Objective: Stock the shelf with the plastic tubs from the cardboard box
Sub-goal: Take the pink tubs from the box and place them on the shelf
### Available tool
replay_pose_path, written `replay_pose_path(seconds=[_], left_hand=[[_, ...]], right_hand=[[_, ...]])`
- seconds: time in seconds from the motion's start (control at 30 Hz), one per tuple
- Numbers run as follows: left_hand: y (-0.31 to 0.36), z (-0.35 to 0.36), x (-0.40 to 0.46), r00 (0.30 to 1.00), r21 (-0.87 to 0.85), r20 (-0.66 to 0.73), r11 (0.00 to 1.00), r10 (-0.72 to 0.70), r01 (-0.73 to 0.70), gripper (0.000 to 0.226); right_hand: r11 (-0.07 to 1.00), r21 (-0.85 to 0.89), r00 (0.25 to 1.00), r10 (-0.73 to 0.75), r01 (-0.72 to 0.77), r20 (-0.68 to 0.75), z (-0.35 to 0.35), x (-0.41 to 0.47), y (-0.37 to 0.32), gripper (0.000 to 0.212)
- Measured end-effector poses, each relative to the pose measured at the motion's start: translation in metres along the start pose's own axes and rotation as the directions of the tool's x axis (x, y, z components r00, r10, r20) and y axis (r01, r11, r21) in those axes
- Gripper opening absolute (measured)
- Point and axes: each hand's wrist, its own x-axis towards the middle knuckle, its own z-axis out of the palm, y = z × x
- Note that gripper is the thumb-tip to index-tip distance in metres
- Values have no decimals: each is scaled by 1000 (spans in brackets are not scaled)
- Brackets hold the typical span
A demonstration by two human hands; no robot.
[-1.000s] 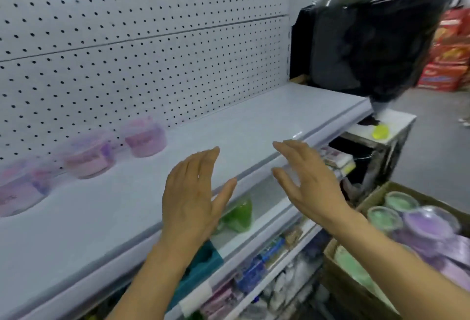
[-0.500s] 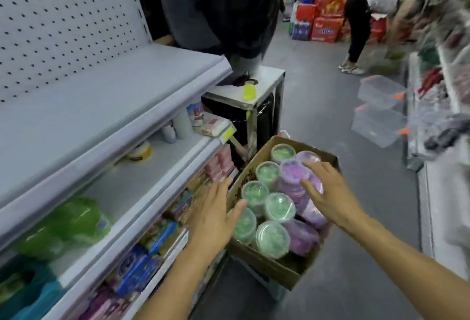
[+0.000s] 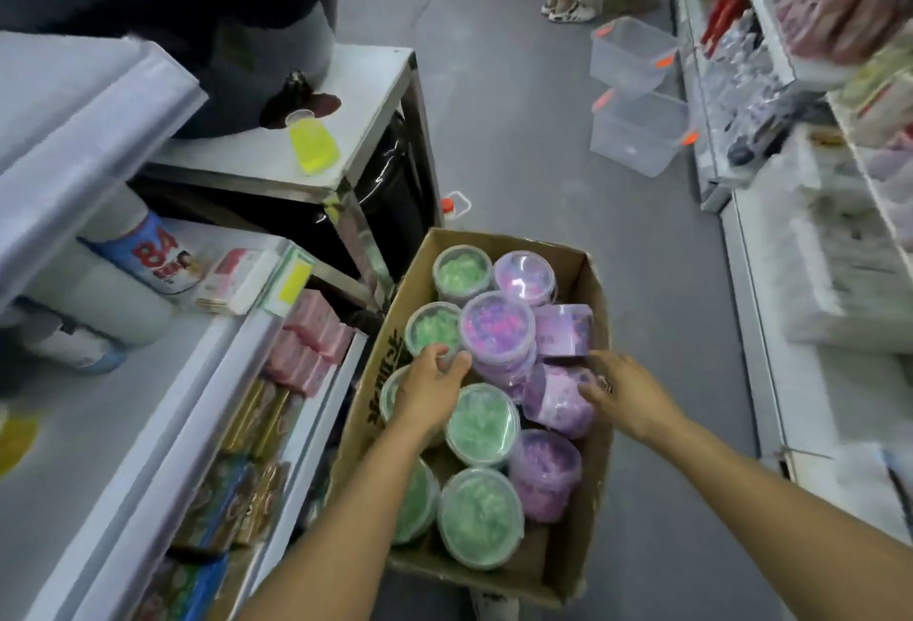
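Note:
The open cardboard box [image 3: 380, 373] stands on the floor beside the shelf unit, holding several green and purple plastic tubs with clear lids. My left hand [image 3: 432, 390] is inside the box on its left side, fingers apart, with the fingertips at a green tub [image 3: 430, 326] and the thumb beside a purple tub [image 3: 496, 326]. My right hand [image 3: 625, 395] reaches in from the right, fingers spread against a purple tub lying on its side [image 3: 556, 400]. Neither hand has lifted a tub. The white upper shelf [image 3: 94, 126] shows only its corner at the left.
A steel table [image 3: 365, 91] with a yellow cup [image 3: 312, 146] and a black wrapped bundle stands behind the box. Lower shelves at the left carry bottles and packets. Two clear bins [image 3: 637, 126] sit on the aisle floor, a person stands beyond, and stocked shelves line the right.
My view has swung from the upper shelf down to the box. Both hands dropped from shelf height into the box and now touch tubs.

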Motion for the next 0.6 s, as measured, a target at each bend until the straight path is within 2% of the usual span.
replay_pose_path(seconds=[0.2, 0.3, 0.37, 0.47, 0.53, 0.6], left_hand=[[-3, 23, 73, 985, -75, 25, 983, -168, 170, 55], [-5, 33, 98, 977, -92, 56, 973, -205, 210, 50], [-8, 40, 109, 978, -104, 46, 973, -203, 206, 39], [-14, 42, 115, 972, -181, 49, 955, -229, 234, 38], [-16, 38, 117, 964, -238, 101, 935, -246, 264, 40], [-17, 32, 119, 946, -337, 209, 890, -247, 307, 37]], right_hand=[[994, -94, 999, 48, -49, -8, 7, 65, -6, 53], [985, -172, 999, 9, -17, -45, 6, 98, -10, 52], [967, -254, 998, -16, -1, -65, 7, 116, -12, 52], [896, -444, 998, -54, 29, -44, 9, 133, -13, 48], [861, -508, 997, -69, 37, -45, 10, 141, -11, 44], [836, -547, 993, -95, 41, -70, 10, 145, -11, 38]])
